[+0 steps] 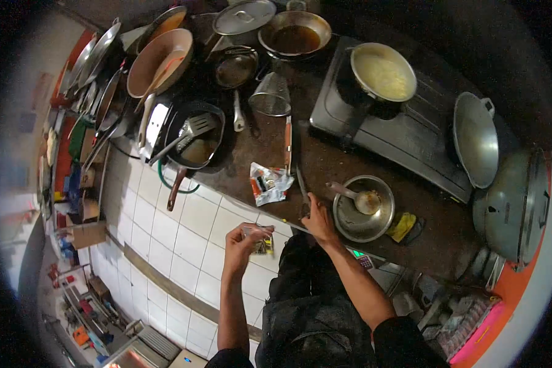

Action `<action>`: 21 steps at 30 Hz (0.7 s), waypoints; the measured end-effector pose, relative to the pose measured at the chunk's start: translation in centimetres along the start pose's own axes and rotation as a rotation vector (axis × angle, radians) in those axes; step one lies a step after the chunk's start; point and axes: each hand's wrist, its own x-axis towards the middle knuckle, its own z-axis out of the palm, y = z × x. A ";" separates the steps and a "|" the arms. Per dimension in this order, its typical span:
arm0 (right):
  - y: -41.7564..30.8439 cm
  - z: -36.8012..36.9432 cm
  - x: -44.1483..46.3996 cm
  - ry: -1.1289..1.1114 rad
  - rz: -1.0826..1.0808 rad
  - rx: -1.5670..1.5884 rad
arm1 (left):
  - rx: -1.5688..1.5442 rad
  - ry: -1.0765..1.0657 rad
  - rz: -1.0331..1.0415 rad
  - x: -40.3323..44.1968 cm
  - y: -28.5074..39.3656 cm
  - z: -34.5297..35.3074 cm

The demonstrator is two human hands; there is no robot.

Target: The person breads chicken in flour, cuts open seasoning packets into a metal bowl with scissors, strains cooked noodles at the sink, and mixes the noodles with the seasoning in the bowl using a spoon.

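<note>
My left hand (246, 245) is raised in front of the counter edge, fingers closed on a small clear plastic packet (262, 246) with yellowish bits showing in it. At the counter's front edge my right hand (319, 222) is closed at the handle end of a knife (302, 183), whose blade points away from me. To the left of the blade lies a torn, crumpled foil wrapper (270, 184). A steel bowl (345, 230) with a ladle (368, 201) resting in it stands just right of my right hand.
A gas stove (398, 135) carries a pot of pale yellow food (383, 72). Behind the wrapper are a wire strainer (270, 95) and a pan with dark liquid (294, 38). A square pan (195, 161) holding a slotted spatula (197, 125) overhangs the left edge. A yellow-black sponge (402, 228) lies right.
</note>
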 end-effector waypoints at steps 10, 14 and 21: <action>2.1 -1.7 -12.1 -0.304 -0.120 0.773 | 0.671 0.346 -0.122 -1.0 -1.3 -2.0; 2.8 -5.6 -15.0 -0.475 0.119 1.258 | 0.419 0.099 -0.024 -1.0 -2.3 -1.7; -0.3 -13.6 -9.0 -0.254 -0.237 0.898 | 0.596 -0.286 -0.046 -0.9 -3.6 7.2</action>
